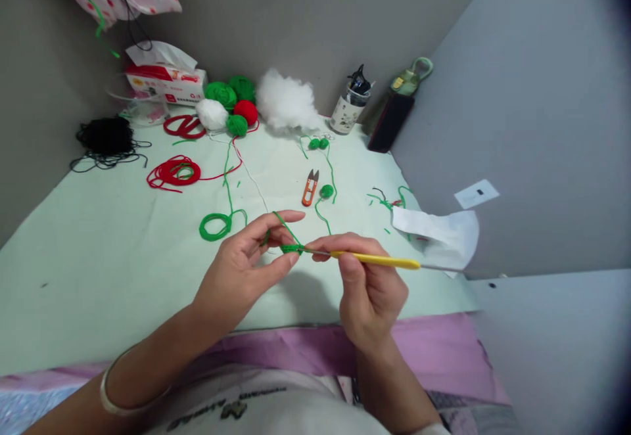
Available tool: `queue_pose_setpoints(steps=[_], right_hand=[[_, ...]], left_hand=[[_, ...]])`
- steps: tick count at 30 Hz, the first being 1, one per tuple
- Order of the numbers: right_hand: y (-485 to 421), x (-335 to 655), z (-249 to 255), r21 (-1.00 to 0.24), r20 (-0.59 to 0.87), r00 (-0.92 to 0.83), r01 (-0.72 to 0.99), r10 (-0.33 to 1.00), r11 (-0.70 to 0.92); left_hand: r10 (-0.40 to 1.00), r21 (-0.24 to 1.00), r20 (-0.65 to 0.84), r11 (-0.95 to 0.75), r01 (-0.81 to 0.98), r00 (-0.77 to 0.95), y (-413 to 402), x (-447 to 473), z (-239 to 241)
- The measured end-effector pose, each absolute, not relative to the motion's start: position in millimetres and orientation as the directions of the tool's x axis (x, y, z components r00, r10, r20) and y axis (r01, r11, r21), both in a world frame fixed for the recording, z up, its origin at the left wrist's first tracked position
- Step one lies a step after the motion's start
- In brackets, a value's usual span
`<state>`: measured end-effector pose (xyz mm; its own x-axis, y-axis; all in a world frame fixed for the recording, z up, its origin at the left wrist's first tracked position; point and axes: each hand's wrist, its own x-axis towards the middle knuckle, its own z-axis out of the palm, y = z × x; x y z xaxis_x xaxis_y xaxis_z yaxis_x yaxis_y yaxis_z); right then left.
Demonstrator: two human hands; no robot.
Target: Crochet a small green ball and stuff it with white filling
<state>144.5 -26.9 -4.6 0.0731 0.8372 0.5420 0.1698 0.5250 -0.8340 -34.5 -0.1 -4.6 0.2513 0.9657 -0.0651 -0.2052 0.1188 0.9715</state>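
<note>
Between the thumb and fingers of my left hand (246, 261) is a small green crochet piece (292, 249). A strand of green yarn (286, 226) runs from it up over my raised left index finger. My right hand (367, 284) grips a crochet hook (377, 260) by its yellow handle, and the metal tip meets the right end of the green piece. Just beyond my hands lie orange thread snips (309, 188) and a small green crocheted ball (326, 191) with a yarn tail. A coil of green yarn (215, 227) rests left of my left hand.
Along the back stand a tissue box (167, 83), a red yarn ball (246, 113), white stuffing (286, 101), a pen holder (349, 110) and a bottle (394, 106). Red scissors (185, 127), red yarn (175, 172) and black yarn (104, 138) lie left. White paper (438, 231) sits right, beside the wall.
</note>
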Motion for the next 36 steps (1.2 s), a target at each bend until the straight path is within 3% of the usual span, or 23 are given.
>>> queue_pose_setpoints(steps=[6, 12, 18, 25, 28, 31, 36], right_hand=[[-24.7, 141.8, -5.0, -0.844, 0.534, 0.1, 0.131, 0.84, 0.52], [-23.3, 138.7, -7.3, -0.769, 0.633, 0.062, 0.16, 0.771, 0.619], [-21.1, 139.0, -7.3, -0.796, 0.603, 0.091, 0.136, 0.792, 0.59], [-19.8, 139.0, -9.8, -0.473, 0.82, -0.124, 0.403, 0.558, 0.784], [-19.3, 138.3, -13.2, -0.518, 0.819, -0.061, 0.35, 0.57, 0.781], [-18.0, 137.7, -16.4, -0.588, 0.789, -0.002, 0.288, 0.614, 0.756], [-15.6, 136.8, -19.2, -0.536, 0.811, -0.051, 0.336, 0.583, 0.774]], left_hand=[[0.971, 0.983, -0.048, 0.087, -0.159, 0.232, 0.1, -35.0, 1.5], [0.978, 0.991, -0.033, 0.059, -0.12, 0.206, 0.7, -36.9, 3.8], [0.979, 0.997, -0.026, 0.04, -0.062, 0.204, 0.1, -38.7, 3.2], [0.992, 0.985, 0.113, -0.119, 0.122, 0.056, -3.7, -33.4, 1.8], [0.984, 0.972, 0.17, -0.175, 0.155, 0.047, -4.8, -33.5, 2.6], [0.99, 0.981, 0.128, -0.136, 0.141, 0.066, -5.9, -32.5, 3.9], [0.998, 0.995, 0.041, -0.045, 0.093, 0.036, -8.2, -27.1, 4.4]])
